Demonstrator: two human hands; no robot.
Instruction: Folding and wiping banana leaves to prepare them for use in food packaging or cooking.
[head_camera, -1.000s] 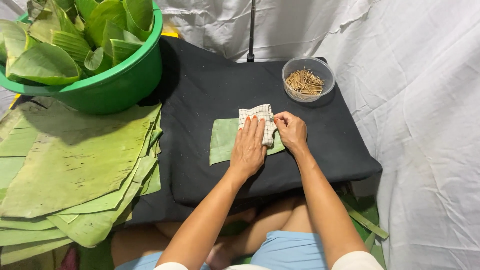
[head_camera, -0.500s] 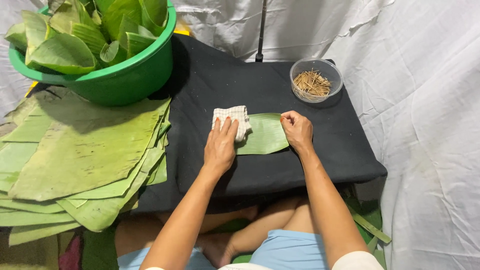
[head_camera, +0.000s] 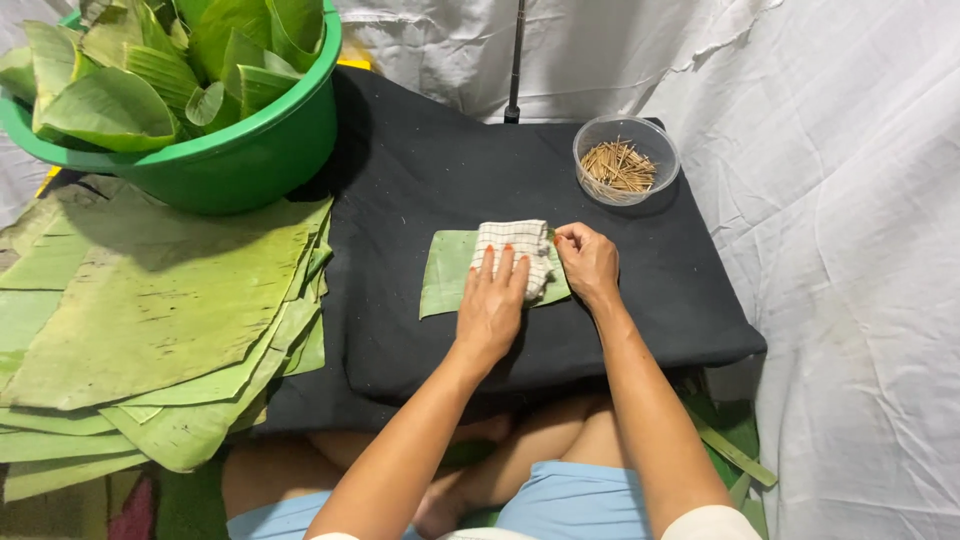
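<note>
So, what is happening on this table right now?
A person presses a checked cloth with the left hand onto a small green leaf piece on the black table cover. The right hand pins the leaf's right edge. A green tub of folded leaves, a stack of large leaves and a bowl of small sticks stand nearby.

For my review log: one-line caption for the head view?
Left hand presses checked cloth on leaf piece; right hand holds its edge.
</note>
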